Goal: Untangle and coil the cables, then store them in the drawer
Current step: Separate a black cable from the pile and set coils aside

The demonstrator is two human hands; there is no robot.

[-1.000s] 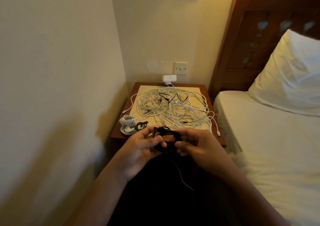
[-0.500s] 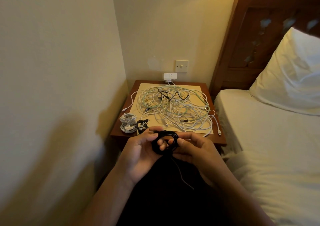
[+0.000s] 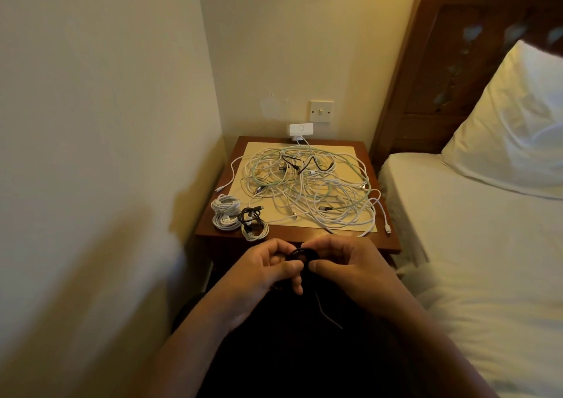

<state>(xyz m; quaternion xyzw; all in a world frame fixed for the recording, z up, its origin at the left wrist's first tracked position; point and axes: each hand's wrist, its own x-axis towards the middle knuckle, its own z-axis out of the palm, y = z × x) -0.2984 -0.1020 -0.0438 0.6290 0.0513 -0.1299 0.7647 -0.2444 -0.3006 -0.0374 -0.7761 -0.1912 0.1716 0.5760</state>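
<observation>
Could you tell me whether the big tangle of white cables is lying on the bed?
No, the tangle of white cables lies on the wooden bedside table, beside the bed.

Dim warm yellowish light, soft shadows on the left wall [image 3: 91, 184], wide-angle edge bending.

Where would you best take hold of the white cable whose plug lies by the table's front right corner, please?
Probably just behind the plug, pinched from above at the front edge: that end lies flat and free on the bare table, outside the tangle, so nothing crosses it.
</observation>
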